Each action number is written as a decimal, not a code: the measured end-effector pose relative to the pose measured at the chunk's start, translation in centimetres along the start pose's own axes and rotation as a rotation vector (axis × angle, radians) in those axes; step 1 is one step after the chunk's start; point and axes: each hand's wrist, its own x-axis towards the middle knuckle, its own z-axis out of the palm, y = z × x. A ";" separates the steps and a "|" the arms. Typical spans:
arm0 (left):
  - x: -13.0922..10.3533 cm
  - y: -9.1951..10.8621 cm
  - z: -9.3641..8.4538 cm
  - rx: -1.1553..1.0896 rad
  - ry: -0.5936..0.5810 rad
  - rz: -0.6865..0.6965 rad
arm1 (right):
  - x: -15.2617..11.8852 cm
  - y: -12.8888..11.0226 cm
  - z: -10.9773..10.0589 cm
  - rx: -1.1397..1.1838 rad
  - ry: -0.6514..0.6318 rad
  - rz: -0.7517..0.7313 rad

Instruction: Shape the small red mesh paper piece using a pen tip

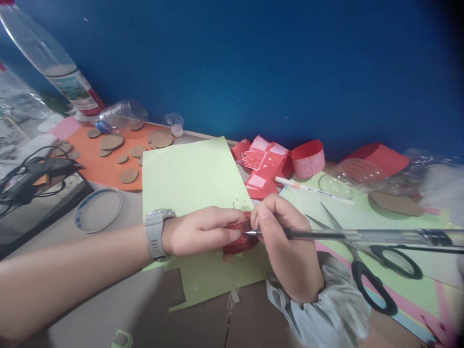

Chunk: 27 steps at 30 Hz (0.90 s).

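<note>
My left hand [203, 234], with a grey watch on its wrist, is closed on a small red paper piece [237, 244] with a dark crosshatch pattern. It steadies that piece over light green paper sheets [192, 179]. My right hand [286, 241] is closed around a black clear-barrelled pen [380, 236]. The pen lies almost level, and its tip is at the red piece, close to my left fingertips. My right fingers hide part of the red piece. Scissors [353, 246] with black handles lie open just right of my right hand.
Behind my hands are decorated red paper strips [264, 162], a red paper ring [308, 159] and a white marker [313, 190]. Cardboard discs [112, 141] lie on orange paper at left, near a tape ring [98, 210], a glue gun [39, 169] and a tall plastic bottle [61, 72]. A blue wall [253, 63] stands behind.
</note>
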 end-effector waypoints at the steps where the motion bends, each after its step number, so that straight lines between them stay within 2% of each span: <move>1: 0.0 0.0 0.0 0.008 0.001 0.002 | 0.0 0.1 0.0 0.013 0.001 0.000; 9: -0.1 -0.3 0.0 0.043 -0.020 0.034 | -0.1 0.6 0.1 0.127 0.007 0.066; 27: -0.1 -0.3 -0.1 0.104 -0.037 0.035 | 0.0 0.2 0.1 0.004 0.029 0.022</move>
